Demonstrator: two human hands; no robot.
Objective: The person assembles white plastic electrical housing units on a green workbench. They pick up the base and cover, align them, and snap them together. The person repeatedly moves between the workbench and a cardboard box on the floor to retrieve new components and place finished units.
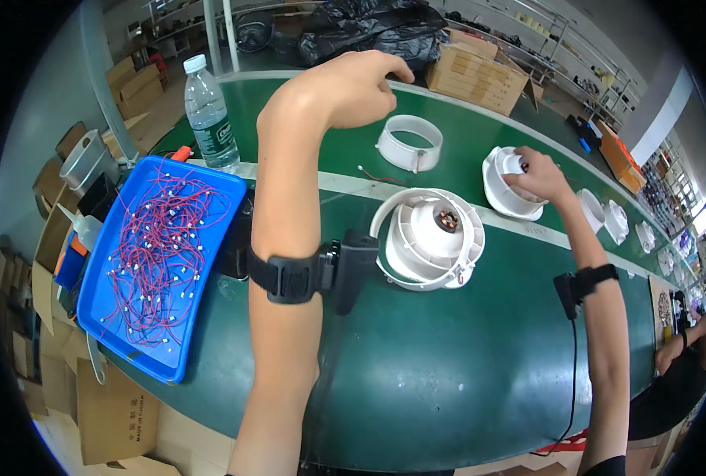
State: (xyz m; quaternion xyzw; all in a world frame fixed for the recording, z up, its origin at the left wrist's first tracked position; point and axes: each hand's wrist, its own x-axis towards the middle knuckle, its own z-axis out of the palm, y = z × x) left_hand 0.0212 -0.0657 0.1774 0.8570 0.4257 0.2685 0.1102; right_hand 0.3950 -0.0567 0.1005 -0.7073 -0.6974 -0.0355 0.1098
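I have the right hand [537, 176] with thumb and fingers bent around the middle of a round white plastic housing [499, 192] with dark, coppery parts at its hub, gripping it as far as I can see. I judge the shell stiff, light and a bit slippery, the coppery centre heavier and easily nicked, so I'd favour the outer rim as a hold. The housing lies directly beneath those fingers, well to the right of the left hand [361, 87], whose fingers curl loosely above the table; its palm is hidden, so I can't tell whether it holds anything. Near that hand stands a white, translucent plastic ring [400, 159]; closer in sits a larger white plastic fan assembly [426, 232], and leftward a blue plastic tray [170, 365] of red wires [158, 254].
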